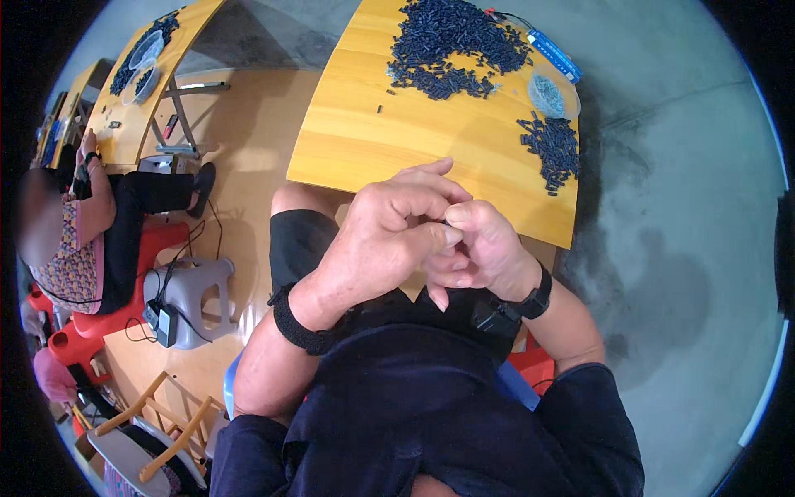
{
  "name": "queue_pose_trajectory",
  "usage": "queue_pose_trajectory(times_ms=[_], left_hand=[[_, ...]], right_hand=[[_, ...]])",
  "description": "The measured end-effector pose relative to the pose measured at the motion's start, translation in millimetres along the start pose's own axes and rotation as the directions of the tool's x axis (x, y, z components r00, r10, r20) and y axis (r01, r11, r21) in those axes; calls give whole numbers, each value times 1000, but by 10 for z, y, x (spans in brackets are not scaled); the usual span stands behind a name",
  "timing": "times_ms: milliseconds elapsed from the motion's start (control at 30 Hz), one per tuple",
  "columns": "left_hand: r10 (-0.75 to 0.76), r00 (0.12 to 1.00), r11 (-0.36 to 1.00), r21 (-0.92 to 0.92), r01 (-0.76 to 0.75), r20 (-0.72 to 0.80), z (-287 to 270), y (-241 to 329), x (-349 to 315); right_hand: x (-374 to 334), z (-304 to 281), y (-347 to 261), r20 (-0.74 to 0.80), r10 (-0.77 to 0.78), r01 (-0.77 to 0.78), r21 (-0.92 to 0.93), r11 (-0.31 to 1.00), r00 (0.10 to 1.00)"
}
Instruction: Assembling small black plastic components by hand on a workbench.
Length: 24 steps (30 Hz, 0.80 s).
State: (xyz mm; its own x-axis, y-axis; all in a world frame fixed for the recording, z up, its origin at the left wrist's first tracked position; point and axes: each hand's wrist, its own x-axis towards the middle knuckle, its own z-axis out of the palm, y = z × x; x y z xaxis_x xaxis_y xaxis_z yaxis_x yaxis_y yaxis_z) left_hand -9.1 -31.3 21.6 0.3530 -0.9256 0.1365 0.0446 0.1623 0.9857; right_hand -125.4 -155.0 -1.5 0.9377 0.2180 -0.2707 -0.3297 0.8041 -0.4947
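Observation:
My left hand (381,232) and my right hand (490,248) meet just off the near edge of the yellow wooden table (344,124). Between the thumbs and fingertips of both is a small dark piece (448,222), mostly covered by the fingers. Its exact kind cannot be made out. On the tabletop, a large pile of short black cylindrical pieces (451,37) spreads along the far side. A smaller pile of similar black pieces (551,153) lies at the right edge, nearest my right hand. Behind that stands a clear bowl (571,103) holding small pale-blue bits.
A blue-and-white box (553,56) with a wire lies at the table's far right corner. One stray black piece (379,108) rests apart. To the left, another person (91,224) sits at a second table (124,132), near a grey stool (195,298) with cables and a wooden-framed chair (157,422).

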Motion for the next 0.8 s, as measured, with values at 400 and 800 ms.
queue_pose_trajectory(times_ms=[400, 800], left_hand=[[-263, 965, 952, -168, 257, -16, 55, -160, -65], [-296, 944, 955, -59, 291, -148, 301, 9, -66]], right_hand=[[-1, -92, 310, -7, -106, 105, 201, 974, 994], [-112, -106, 235, 14, -156, 151, 189, 970, 988]])
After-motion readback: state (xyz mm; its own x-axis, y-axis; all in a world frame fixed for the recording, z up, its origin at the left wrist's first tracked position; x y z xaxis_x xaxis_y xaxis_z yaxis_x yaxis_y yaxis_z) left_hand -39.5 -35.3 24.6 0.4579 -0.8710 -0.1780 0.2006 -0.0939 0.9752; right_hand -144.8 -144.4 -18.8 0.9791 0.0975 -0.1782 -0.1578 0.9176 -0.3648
